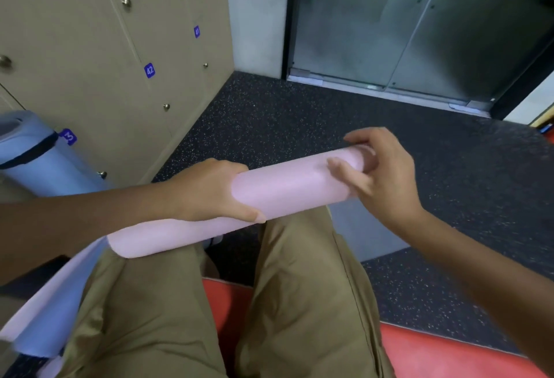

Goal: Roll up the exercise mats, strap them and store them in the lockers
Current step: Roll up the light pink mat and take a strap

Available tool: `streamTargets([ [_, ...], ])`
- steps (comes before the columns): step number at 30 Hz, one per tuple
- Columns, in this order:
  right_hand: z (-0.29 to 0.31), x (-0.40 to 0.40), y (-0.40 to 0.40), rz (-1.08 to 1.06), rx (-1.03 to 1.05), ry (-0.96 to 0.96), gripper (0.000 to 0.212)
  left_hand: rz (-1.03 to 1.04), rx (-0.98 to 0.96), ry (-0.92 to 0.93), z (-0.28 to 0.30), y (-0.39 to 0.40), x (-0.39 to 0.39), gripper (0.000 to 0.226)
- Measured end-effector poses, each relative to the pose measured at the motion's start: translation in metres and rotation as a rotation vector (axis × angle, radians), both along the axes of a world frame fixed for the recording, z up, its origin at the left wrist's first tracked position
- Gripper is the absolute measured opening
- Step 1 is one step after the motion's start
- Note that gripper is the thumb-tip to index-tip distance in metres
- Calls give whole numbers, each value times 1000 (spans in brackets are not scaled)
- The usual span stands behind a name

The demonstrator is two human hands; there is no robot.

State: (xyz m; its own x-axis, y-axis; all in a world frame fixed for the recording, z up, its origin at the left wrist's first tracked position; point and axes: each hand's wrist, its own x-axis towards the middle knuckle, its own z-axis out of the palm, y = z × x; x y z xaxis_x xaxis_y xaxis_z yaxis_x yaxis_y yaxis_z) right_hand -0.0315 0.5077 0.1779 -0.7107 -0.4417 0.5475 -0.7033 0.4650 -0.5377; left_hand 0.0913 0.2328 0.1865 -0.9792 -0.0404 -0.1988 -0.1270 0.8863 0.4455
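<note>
Two bare forearms, no sleeves in view, no watch or rings on the left hand [209, 191] or right hand [380, 173]. Khaki-olive trousers [299, 302] of plain woven cloth, loose and creased over both legs, with a stitched side seam down the right leg. Short, unpainted fingernails.

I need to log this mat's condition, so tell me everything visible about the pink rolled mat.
The pink rolled foam mat is a smooth, matte tube lying tilted across the person's lap. No strap shows on it. The left hand grips its middle; the right hand holds its far end. A loose pink sheet hangs past the left knee.
</note>
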Motion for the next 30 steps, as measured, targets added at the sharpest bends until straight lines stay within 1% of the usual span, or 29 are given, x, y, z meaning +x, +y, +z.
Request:
streamTargets([
  [2,20,-4,-7,-69,-192,-33,41,38,121,42,5,3,-3,60],
  [4,42,-6,-17,-100,-324,-138,32,77,234,82,8,7,-5,60],
  [6,61,-9,-27,-95,-389,-238,23,103,338,123,10,11,-7,63],
  [7,69,-11,-31,-81,-392,-257,22,111,383,134,11,12,-8,64],
  [10,87,-13,-41,-25,-357,-247,31,131,483,142,9,13,-8,64],
  [13,99,-2,-54,16,-277,-162,49,127,508,182,13,19,-4,65],
  [15,107,12,-64,35,-243,-83,57,135,538,271,20,30,-1,66],
  [17,118,27,-71,61,-256,-27,61,177,592,391,29,42,3,68],
  [19,127,42,-77,117,-231,24,65,211,664,490,31,54,9,77],
  [21,130,55,-81,172,-178,59,68,219,736,539,26,62,17,85],
  [23,128,64,-82,243,-133,37,69,237,785,545,16,64,25,86],
  [26,121,64,-79,409,-99,-78,68,261,848,504,1,60,39,82],
  [28,112,62,-78,492,-74,-147,69,277,858,464,-8,58,48,79],
  [30,102,61,-78,530,-53,-171,72,283,854,432,-14,59,56,77],
])
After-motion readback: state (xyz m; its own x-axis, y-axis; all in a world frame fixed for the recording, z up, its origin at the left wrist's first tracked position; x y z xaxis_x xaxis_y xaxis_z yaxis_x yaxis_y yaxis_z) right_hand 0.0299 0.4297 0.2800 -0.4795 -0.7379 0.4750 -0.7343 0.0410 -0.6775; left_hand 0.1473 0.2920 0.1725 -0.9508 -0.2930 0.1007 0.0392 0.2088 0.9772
